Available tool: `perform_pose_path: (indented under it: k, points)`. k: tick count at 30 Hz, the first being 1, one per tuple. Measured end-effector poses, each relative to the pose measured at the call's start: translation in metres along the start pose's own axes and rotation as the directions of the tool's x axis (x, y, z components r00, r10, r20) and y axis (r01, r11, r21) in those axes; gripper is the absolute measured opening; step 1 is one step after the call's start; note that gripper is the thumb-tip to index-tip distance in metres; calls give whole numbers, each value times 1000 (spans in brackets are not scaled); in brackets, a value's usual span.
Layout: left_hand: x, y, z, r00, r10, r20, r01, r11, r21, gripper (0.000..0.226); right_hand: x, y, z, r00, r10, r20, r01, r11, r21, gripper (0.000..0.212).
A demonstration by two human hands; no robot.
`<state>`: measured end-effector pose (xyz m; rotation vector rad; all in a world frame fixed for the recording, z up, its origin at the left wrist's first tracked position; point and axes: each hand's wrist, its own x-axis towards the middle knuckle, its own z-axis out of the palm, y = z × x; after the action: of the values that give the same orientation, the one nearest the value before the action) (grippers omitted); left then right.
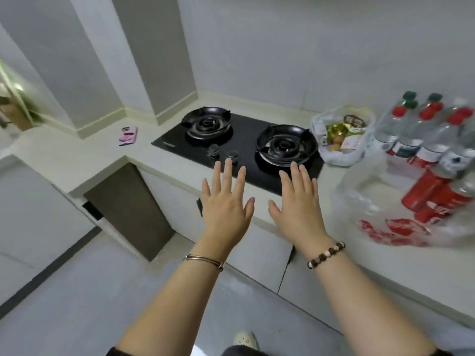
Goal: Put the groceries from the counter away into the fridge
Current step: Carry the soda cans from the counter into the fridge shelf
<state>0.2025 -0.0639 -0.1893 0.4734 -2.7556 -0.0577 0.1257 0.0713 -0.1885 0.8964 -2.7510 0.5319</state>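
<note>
Head view: holds both bare hands out flat before the hob, gripping nothing.

Keeps left hand point(226, 204) and right hand point(299, 206) side by side and apart, palms down, fingers straight and spread, over the front edge of the table point(77, 155), fingertips in front of the black two-burner hob point(174, 141). Wears a metal bangle point(204, 260) on the left wrist and a bead bracelet point(326, 254) on the right. Shows the groceries on the table to the right: a white plastic bag point(341, 152) with eggs and packets just beside the hob, capped water bottles point(421, 134) further right, red cans point(434, 199) below them, a clear red-printed bag point(385, 224) blurred around those. Shows a pink phone point(128, 136) left of the hob.
</note>
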Motion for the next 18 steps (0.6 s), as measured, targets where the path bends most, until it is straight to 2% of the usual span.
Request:
perform_pose_path:
  k: [7, 14, 18]
  points:
    - [102, 83, 39, 955, 296, -25, -296, 945, -142, 63, 34, 91, -29, 955, 283, -89, -291, 953, -89, 68]
    - [138, 176, 70, 844, 536, -7, -523, 821, -230, 65, 3, 171, -44, 822, 548, -153, -564, 820, -95, 67]
    - [151, 221, 90, 779, 627, 11, -594, 743, -308, 63, -1, 215, -54, 758, 632, -163, -649, 756, -86, 71]
